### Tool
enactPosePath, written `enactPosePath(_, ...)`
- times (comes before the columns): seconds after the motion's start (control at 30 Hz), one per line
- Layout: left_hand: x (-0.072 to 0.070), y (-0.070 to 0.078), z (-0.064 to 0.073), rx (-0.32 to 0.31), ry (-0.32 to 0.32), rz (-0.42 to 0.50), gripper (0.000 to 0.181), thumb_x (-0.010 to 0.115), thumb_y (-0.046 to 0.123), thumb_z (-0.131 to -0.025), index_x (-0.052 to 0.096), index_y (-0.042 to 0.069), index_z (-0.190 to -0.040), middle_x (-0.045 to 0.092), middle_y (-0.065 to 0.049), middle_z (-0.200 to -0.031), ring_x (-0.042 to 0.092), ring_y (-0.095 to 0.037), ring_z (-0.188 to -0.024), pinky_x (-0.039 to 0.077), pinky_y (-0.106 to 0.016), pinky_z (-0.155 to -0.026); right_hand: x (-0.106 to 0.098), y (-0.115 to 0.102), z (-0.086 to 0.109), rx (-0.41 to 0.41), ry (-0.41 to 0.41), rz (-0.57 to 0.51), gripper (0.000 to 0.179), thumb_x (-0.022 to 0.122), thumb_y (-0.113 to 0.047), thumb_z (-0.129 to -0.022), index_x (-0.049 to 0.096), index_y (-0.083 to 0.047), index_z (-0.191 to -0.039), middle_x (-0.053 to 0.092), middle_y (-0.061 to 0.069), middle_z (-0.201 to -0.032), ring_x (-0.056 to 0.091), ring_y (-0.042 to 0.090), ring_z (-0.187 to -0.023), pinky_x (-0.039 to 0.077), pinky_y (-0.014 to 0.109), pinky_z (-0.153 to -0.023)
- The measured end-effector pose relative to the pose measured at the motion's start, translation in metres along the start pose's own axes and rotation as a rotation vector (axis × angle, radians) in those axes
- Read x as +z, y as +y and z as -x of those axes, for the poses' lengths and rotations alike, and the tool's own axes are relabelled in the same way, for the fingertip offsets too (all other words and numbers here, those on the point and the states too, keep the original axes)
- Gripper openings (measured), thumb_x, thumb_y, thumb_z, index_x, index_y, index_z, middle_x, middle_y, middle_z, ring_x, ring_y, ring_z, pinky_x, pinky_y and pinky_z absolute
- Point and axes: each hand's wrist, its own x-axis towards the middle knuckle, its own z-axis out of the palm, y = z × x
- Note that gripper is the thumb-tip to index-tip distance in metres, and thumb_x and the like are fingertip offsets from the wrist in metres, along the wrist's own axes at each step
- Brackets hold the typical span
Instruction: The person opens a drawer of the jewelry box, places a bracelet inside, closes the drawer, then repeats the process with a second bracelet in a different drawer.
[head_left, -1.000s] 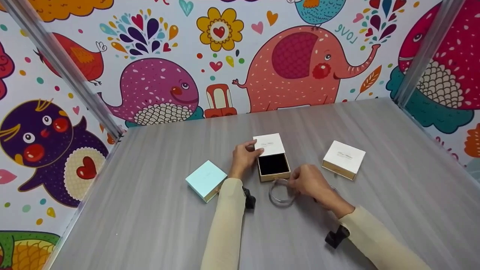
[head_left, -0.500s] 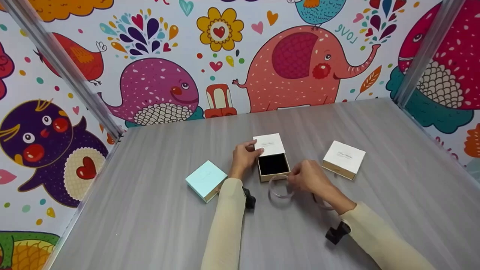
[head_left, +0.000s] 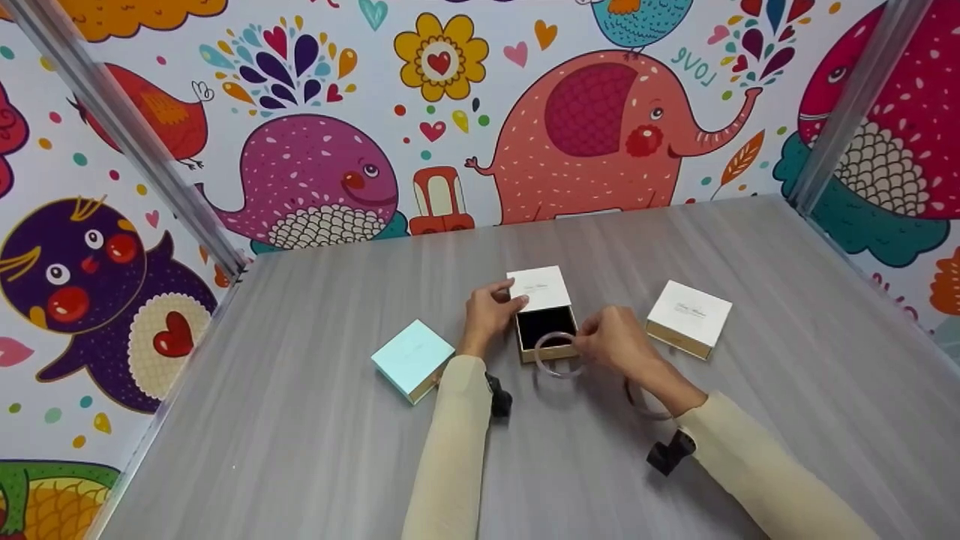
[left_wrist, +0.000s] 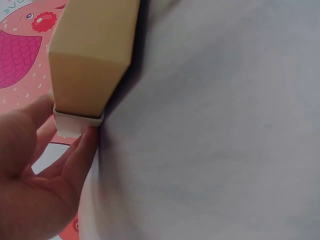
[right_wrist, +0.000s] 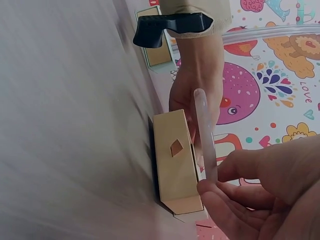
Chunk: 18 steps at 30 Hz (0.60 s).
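Clear ring (right_wrist: 205, 135), one: pinched at its rim between thumb and fingertips of the right hand (head_left: 619, 341); loop extending left from the pinch, raised off the table (head_left: 300, 435) and, from the head view, overlapping the front of the open drawer (right_wrist: 170, 175); contact with the drawer edge impossible to tell

Drawer contents: black lining (head_left: 534, 326), exposed, just left of the right-hand pinch; gold-toned front wall with small tab

White cover (head_left: 541, 289), lettered, one: part-way back over the drawer; gripped at its left side by thumb and fingers of the left hand (head_left: 491, 311); left of the right-hand pinch and farther from the wearer

Second ring (head_left: 652, 415), one: on the table below the right wrist, nearer the wearer than the pinch; partly hidden by the forearm

White box (head_left: 688, 309), lettered, one: closed, near the right hand, to its right

Light blue box (head_left: 412, 356), one: closed, left of the left-hand grip, just beside the forearm

Black wrist devices (head_left: 499, 397), two: at the cuffs of pale yellow sleeves (head_left: 454, 442), nearer the wearer than either grip

Cartoon-printed wall (head_left: 315, 165): beyond both grips, with purple whale and salmon-coloured elephant
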Motion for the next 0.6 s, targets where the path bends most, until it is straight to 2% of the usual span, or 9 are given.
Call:
enactPosePath(0.5,-0.001,0.000,0.003,0.042,-0.005,0.013,0.044,0.075,0.018,-0.090,0.066,0.005,-0.131,0.071,-0.020,-0.121,0.067,-0.030,-0.116,0.051,-0.041,-0.099,0.005,0.001,-0.018,0.026,0.055,0.046,0.013,0.069,-0.005,-0.076,0.074,-0.004,-0.064,0.067,0.001,-0.059,0.050,0.009,-0.053,0.040,0.022,-0.052)
enactPosePath(0.6,-0.001,0.000,0.003,0.046,-0.002,0.015,0.044,0.076,0.018,-0.089,0.066,0.004,-0.130,0.072,-0.021,-0.120,0.067,-0.030,-0.115,0.051,-0.041,-0.099,0.006,0.003,-0.022,0.035,0.061,0.038,0.013,0.069,-0.005,-0.076,0.073,-0.004,-0.063,0.064,-0.002,-0.057,0.049,0.009,-0.053,0.039,0.023,-0.052)
